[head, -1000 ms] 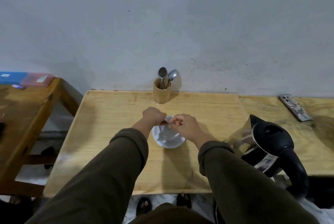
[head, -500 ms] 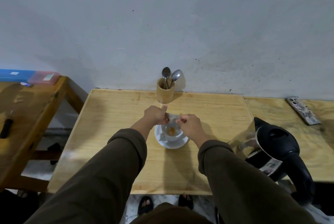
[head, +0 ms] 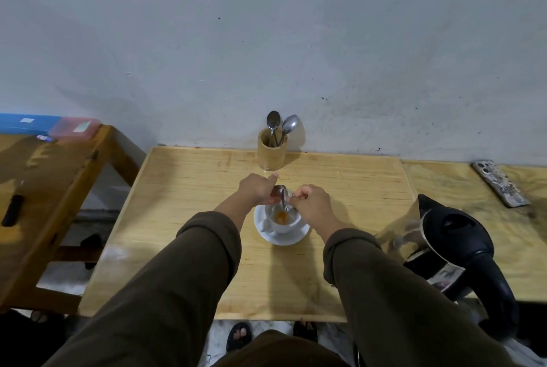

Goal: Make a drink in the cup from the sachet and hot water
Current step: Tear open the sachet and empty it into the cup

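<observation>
A white cup [head: 281,226] stands on a white saucer [head: 291,239] in the middle of the light wooden table [head: 183,189]. Orange powder [head: 280,218] lies in the bottom of the cup. Just above the cup, my left hand [head: 257,190] and my right hand [head: 310,204] both pinch a thin silvery sachet [head: 282,196], which hangs folded down toward the cup's mouth. A black and steel kettle [head: 453,251] stands to the right of my right arm.
A bamboo holder [head: 271,153] with two spoons [head: 279,127] stands at the wall behind the cup. A phone [head: 500,183] lies at the far right. A darker wooden table [head: 44,189] with a blue and pink box [head: 47,128] is on the left.
The sachet was stretched flat between my hands; now it is folded and tipped down over the cup. Orange powder has appeared in the cup since a second ago.
</observation>
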Demonstrator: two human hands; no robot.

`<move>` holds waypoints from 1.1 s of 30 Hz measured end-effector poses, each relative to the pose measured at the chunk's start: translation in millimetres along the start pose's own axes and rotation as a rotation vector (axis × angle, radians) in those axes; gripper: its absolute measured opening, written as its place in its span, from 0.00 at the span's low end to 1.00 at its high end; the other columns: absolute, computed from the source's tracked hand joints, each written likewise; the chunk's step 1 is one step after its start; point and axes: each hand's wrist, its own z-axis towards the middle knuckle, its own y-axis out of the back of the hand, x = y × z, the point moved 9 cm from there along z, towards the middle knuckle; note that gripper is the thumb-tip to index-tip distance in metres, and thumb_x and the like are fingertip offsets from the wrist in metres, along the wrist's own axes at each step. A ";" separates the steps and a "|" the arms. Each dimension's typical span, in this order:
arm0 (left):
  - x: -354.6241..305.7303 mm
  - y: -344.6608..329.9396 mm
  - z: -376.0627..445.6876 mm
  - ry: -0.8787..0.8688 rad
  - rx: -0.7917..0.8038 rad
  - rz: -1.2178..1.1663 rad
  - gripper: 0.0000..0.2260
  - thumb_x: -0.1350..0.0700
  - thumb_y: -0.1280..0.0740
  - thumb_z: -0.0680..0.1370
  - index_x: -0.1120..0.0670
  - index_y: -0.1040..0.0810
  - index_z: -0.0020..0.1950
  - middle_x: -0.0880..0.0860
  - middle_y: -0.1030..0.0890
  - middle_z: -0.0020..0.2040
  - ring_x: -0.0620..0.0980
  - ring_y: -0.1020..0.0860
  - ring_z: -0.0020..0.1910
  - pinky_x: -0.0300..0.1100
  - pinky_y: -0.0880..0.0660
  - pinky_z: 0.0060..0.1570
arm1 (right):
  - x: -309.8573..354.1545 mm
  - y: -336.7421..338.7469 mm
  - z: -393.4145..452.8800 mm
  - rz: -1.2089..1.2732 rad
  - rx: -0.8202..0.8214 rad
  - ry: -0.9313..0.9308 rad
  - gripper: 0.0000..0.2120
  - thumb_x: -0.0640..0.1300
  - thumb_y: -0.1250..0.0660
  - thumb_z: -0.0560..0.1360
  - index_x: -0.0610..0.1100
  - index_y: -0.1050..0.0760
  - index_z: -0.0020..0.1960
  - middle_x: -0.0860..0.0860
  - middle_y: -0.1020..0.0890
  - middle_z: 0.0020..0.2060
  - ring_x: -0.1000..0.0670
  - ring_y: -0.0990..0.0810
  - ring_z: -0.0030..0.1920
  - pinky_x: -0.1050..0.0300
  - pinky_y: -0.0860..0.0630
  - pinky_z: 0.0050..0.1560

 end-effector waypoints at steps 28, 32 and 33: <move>-2.7 6.0 3.8 -0.054 0.014 0.131 0.10 0.58 0.25 0.70 0.57 0.22 0.31 0.57 0.18 0.40 0.55 0.17 0.48 0.46 0.20 0.58 | 5.0 -4.9 3.1 -0.064 0.070 0.054 0.14 0.33 0.30 0.68 0.49 0.28 0.31 0.53 0.29 0.38 0.49 0.27 0.44 0.60 0.31 0.45; 2.8 7.9 1.0 -0.043 0.091 -0.171 0.09 0.69 0.31 0.73 0.60 0.24 0.35 0.56 0.22 0.38 0.48 0.22 0.37 0.30 0.21 0.34 | 6.3 12.4 2.4 0.009 -0.029 0.028 0.26 0.38 0.27 0.67 0.52 0.28 0.62 0.51 0.36 0.61 0.50 0.27 0.55 0.57 0.26 0.58; 3.3 9.8 0.3 -0.051 0.090 -0.230 0.10 0.70 0.32 0.74 0.59 0.24 0.35 0.56 0.22 0.38 0.47 0.22 0.37 0.29 0.22 0.33 | 7.6 17.3 2.2 0.063 -0.059 0.013 0.30 0.38 0.27 0.68 0.53 0.32 0.66 0.51 0.37 0.62 0.50 0.28 0.56 0.55 0.26 0.60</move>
